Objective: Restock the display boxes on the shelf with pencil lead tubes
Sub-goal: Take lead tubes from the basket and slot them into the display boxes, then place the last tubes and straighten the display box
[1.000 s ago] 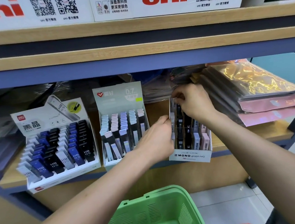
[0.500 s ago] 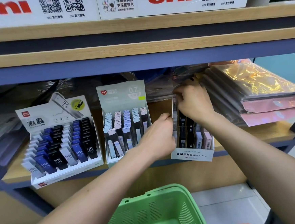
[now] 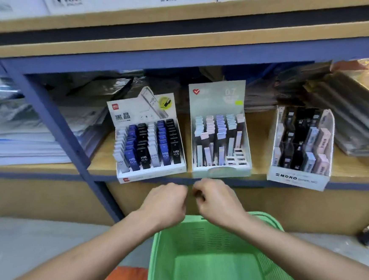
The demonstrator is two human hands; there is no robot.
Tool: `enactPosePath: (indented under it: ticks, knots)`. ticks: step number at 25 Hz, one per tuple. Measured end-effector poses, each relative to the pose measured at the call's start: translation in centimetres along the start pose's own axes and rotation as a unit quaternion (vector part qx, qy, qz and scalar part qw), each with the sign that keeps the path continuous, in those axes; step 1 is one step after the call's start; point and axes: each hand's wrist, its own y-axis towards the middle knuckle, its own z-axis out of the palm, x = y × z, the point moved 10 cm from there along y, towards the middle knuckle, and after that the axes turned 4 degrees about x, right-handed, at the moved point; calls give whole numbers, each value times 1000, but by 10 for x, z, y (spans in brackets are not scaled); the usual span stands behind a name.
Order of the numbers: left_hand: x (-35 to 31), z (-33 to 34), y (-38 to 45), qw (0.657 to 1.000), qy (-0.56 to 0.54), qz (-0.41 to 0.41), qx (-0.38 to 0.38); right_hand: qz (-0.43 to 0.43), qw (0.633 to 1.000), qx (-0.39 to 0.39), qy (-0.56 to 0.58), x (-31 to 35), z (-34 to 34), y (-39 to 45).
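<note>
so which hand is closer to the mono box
Right. The right hand is below and left of the MONO box, over the green basket. The left hand sits beside it, further left, under the HB 0.5 box.

2 bare forearms, no sleeves, left hand (image 3: 164,204) and right hand (image 3: 217,200) without rings or gloves

Three display boxes (image 3: 148,140) (image 3: 219,132) (image 3: 301,148) on shelf; one green basket (image 3: 210,259); two hands (image 3: 164,204) (image 3: 217,200).
</note>
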Motion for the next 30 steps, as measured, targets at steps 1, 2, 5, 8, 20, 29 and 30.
enactPosePath:
  ticks: [1, 2, 5, 8, 20, 29, 30]
  knots:
    - [17, 11, -4, 1000, 2, -22, 11, -1, 999, 33, -2, 10, 27, 2]
    - [37, 22, -9, 999, -2, -45, 21, -3, 998, 59, -2, 22, 54, 6]
    - [97, 61, -24, 993, -25, -103, 53, -14, 993, 118, 8, 63, 125, 18]
    - [152, 113, -36, 983, -52, -152, 83, -37, 983, 175, -28, 95, 186, 27]
    - [196, 301, 41, 977, -135, -124, 107, -54, 970, 183, -151, 56, 237, 89]
    - [204, 379, 88, 973, -53, -135, 182, -35, 981, 164, -101, 38, 236, 91]
    - [205, 381, 88, 972, -52, -141, 182, -34, 980, 163, -107, 37, 236, 92]
